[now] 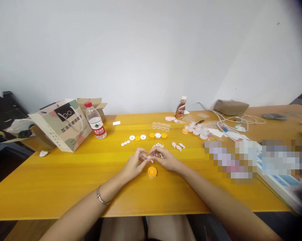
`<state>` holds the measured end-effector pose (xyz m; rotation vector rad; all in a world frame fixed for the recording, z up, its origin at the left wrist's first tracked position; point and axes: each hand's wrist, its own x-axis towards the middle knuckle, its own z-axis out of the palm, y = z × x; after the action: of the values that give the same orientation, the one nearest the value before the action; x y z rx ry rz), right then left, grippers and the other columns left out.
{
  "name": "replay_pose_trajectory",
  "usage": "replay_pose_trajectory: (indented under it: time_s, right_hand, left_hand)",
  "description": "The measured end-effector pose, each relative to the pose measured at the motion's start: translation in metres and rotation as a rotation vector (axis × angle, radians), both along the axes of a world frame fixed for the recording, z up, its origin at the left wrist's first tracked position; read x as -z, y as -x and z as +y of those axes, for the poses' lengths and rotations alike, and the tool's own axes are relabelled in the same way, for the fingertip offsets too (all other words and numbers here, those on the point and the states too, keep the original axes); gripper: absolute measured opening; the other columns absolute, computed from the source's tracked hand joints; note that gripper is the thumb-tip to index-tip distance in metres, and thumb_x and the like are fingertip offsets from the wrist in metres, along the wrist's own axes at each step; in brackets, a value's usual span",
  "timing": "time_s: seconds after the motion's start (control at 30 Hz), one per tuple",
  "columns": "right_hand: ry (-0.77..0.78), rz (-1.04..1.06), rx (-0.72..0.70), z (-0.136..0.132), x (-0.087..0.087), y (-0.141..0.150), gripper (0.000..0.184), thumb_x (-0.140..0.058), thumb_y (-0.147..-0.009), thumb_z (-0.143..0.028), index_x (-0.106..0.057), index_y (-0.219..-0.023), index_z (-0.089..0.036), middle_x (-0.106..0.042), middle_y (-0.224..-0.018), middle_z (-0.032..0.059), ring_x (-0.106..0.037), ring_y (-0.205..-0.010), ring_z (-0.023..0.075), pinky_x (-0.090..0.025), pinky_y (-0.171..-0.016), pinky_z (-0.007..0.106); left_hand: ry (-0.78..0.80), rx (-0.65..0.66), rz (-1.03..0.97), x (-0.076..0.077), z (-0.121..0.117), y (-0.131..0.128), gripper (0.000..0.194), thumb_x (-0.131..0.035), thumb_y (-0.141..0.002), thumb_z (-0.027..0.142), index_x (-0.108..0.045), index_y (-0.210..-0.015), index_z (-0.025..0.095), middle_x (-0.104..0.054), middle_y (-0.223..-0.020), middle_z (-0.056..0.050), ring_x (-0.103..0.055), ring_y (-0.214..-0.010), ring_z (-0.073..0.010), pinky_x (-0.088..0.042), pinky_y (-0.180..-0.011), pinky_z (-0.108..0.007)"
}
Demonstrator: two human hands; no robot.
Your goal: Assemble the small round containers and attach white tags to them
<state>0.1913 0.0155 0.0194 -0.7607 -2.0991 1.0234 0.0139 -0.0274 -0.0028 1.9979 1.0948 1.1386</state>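
Observation:
My left hand (136, 164) and my right hand (165, 158) meet over the middle of the table, fingertips pinched on a small white plastic piece (149, 158) with dark marks. Just below them on the wood lies a round orange cap-like part (152, 172). Behind my right fingers, partly hidden, is a cluster of small white pieces (158, 145). More white cut-out pieces (178, 146) are to the right. Farther back sit a row of white and orange discs (137, 137), another such row (158, 135), and small white cone-like pieces (125, 143) at the left.
Clear plastic rings (161, 126) and assembled orange-and-clear parts (195, 130) lie farther back. A water bottle (96, 122) and a paper bag (63, 125) stand left; a brown drink bottle (181, 107) stands near the wall. White cables (226, 124) and a power strip (279, 182) run along the right.

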Motion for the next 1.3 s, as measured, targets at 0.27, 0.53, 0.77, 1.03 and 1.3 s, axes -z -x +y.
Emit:
replay_pose_trajectory:
  time_s: [0.27, 0.53, 0.77, 1.03, 1.3]
  right_hand:
    - [0.14, -0.098, 0.542, 0.058, -0.017, -0.076, 0.007, -0.059, -0.068, -0.022, -0.058, -0.072, -0.016, -0.064, -0.067, 0.003, -0.058, -0.061, 0.0131, -0.045, -0.058, 0.023]
    - [0.236, -0.411, 0.552, 0.069, -0.01, -0.106, 0.003, -0.057, -0.067, -0.013, -0.059, -0.068, -0.015, -0.066, -0.061, 0.0044, -0.06, -0.057, 0.014, -0.044, -0.053, 0.021]
    - [0.168, -0.499, 0.534, 0.07, -0.008, -0.106, 0.005, -0.06, -0.063, -0.015, -0.063, -0.066, -0.016, -0.068, -0.067, 0.0041, -0.06, -0.061, 0.0147, -0.044, -0.056, 0.021]
    - [0.014, -0.541, 0.575, 0.056, -0.022, -0.092, 0.018, -0.061, -0.067, -0.033, -0.064, -0.069, -0.015, -0.063, -0.064, 0.0028, -0.054, -0.055, 0.0126, -0.038, -0.051, 0.022]
    - [-0.12, -0.391, -0.096, -0.003, -0.018, -0.02, 0.03, -0.068, -0.06, -0.042, -0.06, -0.076, -0.018, -0.054, -0.065, -0.002, -0.047, -0.058, 0.0106, -0.036, -0.052, 0.02]
  left_hand:
    - [-0.071, -0.043, 0.196, -0.014, -0.002, 0.008, 0.03, -0.049, -0.082, 0.034, -0.042, -0.108, 0.019, -0.059, -0.081, -0.002, -0.054, -0.067, -0.0113, -0.043, -0.062, -0.023]
    - [-0.009, 0.157, 0.41, -0.026, -0.003, 0.013, 0.037, -0.054, -0.076, 0.047, -0.054, -0.101, 0.02, -0.056, -0.087, -0.004, -0.053, -0.079, -0.0154, -0.042, -0.07, -0.027]
    - [-0.066, 0.225, 0.49, -0.022, -0.006, 0.009, 0.052, -0.066, -0.062, 0.051, -0.053, -0.102, 0.02, -0.055, -0.095, -0.006, -0.051, -0.087, -0.0195, -0.04, -0.078, -0.031]
    - [-0.077, 0.209, 0.511, -0.018, -0.007, 0.007, 0.036, -0.065, -0.066, 0.041, -0.054, -0.092, 0.019, -0.056, -0.091, -0.004, -0.051, -0.084, -0.0183, -0.04, -0.075, -0.029]
    - [-0.083, 0.186, 0.528, -0.015, -0.007, 0.003, 0.031, -0.063, -0.067, 0.04, -0.054, -0.087, 0.018, -0.055, -0.086, -0.003, -0.052, -0.08, -0.018, -0.039, -0.071, -0.028]
